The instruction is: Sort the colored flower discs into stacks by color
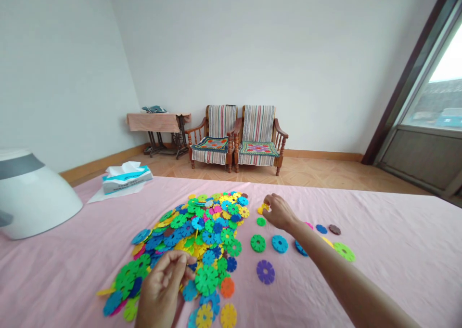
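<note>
A heap of notched plastic snowflake discs in many colours covers the middle of the pink cloth. My left hand is over the heap's near edge, thumb and fingers pressed together; whatever they pinch, if anything, is hidden. Beside them lies a large green disc. Right of the heap, my right hand has its fingertips closed at a small yellow disc, with another yellow one touching or just beneath. Near this hand are a small green disc, a larger green disc, a blue disc and a purple disc.
Under my right forearm and beyond it lie more discs, among them a brown disc and a lime disc. A tissue box and a white appliance stand at the left. Two wooden armchairs are against the wall.
</note>
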The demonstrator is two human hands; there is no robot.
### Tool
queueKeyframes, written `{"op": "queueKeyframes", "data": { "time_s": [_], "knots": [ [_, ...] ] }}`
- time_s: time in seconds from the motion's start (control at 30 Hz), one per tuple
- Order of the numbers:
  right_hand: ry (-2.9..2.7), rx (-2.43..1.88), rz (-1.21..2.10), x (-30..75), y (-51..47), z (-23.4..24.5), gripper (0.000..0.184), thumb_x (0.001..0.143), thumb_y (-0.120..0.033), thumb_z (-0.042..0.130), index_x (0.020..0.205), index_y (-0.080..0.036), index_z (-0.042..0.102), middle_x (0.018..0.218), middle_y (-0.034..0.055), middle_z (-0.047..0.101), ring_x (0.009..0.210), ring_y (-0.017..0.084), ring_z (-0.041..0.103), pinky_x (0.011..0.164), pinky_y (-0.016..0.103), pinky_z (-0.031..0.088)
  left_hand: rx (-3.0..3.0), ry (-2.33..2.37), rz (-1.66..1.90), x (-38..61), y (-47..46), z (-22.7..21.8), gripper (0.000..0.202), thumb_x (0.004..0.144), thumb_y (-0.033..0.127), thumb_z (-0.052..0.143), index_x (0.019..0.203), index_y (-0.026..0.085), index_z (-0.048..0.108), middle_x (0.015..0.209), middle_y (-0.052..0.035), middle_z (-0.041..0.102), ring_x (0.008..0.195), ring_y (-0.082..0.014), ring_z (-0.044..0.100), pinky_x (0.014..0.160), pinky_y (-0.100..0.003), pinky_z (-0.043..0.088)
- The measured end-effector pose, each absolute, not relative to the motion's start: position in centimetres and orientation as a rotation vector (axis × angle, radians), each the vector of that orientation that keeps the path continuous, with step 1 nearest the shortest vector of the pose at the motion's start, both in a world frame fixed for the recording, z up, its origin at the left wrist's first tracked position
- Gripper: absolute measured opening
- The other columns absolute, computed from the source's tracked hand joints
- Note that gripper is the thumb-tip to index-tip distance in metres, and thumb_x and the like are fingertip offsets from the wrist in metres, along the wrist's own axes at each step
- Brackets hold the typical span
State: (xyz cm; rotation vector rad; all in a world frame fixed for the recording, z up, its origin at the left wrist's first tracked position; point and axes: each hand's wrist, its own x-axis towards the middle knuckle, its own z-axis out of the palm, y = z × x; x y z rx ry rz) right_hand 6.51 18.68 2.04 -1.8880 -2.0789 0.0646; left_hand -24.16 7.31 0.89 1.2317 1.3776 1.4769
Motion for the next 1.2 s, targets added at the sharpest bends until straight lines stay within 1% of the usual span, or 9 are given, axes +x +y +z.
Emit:
{"op": "queueKeyframes", "data": {
  "time_s": [0.13,0.27,0.6,0.9,1.03,1.13,1.2],
  "knots": [
    [-2.181,-1.870,0.083,6.65,19.81,1.33,0.021,0.075,-0.018,0.056,0.094,-0.013,0.062,0.095,0.0115,0.063,0.090,0.021,0.057,0.078,0.027,0.038,1.241,1.396,1.460,-24.09,7.20,1.17,0.044,0.063,0.060,0.072,0.071,0.018,0.066,0.066,-0.0040,0.069,0.057,-0.0183,0.062,0.052,-0.025,0.050],
    [-2.232,-1.877,0.075,6.57,20.07,1.14,0.025,0.075,-0.017,0.056,0.099,-0.012,0.062,0.099,0.0129,0.063,0.095,0.022,0.056,0.080,0.028,0.038,1.238,1.406,1.465,-23.98,7.15,1.44,0.044,0.062,0.061,0.072,0.070,0.018,0.066,0.065,-0.0039,0.069,0.056,-0.0183,0.061,0.054,-0.026,0.051],
    [-2.295,-1.901,0.058,5.96,19.62,1.82,0.022,0.076,-0.014,0.054,0.096,-0.014,0.063,0.100,0.0125,0.063,0.095,0.022,0.057,0.077,0.029,0.038,1.251,1.413,1.467,-24.04,7.17,1.43,0.044,0.063,0.061,0.072,0.070,0.018,0.067,0.065,-0.0037,0.068,0.056,-0.0186,0.062,0.055,-0.027,0.052],
    [-2.286,-1.936,0.051,5.95,19.50,1.74,0.021,0.078,-0.018,0.055,0.097,-0.014,0.062,0.100,0.0119,0.063,0.095,0.022,0.058,0.076,0.030,0.037,1.281,1.416,1.469,-23.98,7.09,1.57,0.045,0.063,0.062,0.070,0.069,0.018,0.067,0.063,-0.0033,0.067,0.056,-0.0191,0.062,0.054,-0.027,0.052],
    [-2.276,-1.940,0.062,5.90,19.50,1.73,0.019,0.078,-0.017,0.055,0.096,-0.015,0.062,0.100,0.0117,0.063,0.094,0.022,0.058,0.076,0.030,0.037,1.284,1.403,1.461,-24.05,7.17,1.43,0.044,0.065,0.061,0.070,0.070,0.018,0.067,0.063,-0.0034,0.068,0.056,-0.0194,0.062,0.054,-0.027,0.052],
    [-2.268,-1.931,0.081,5.90,19.46,1.85,0.019,0.078,-0.017,0.057,0.096,-0.015,0.063,0.100,0.0118,0.064,0.095,0.022,0.058,0.077,0.030,0.037,1.274,1.399,1.464,-24.14,7.17,1.37,0.043,0.065,0.060,0.071,0.070,0.018,0.066,0.064,-0.0036,0.068,0.056,-0.0191,0.062,0.054,-0.027,0.051],
    [-2.252,-1.914,0.087,5.93,19.31,2.10,0.022,0.078,-0.017,0.058,0.099,-0.014,0.062,0.102,0.0123,0.063,0.097,0.023,0.057,0.079,0.031,0.037,1.263,1.393,1.465,-24.16,7.19,1.37,0.042,0.064,0.059,0.071,0.070,0.018,0.066,0.064,-0.0035,0.068,0.056,-0.0187,0.062,0.055,-0.027,0.051]
  ]
}}
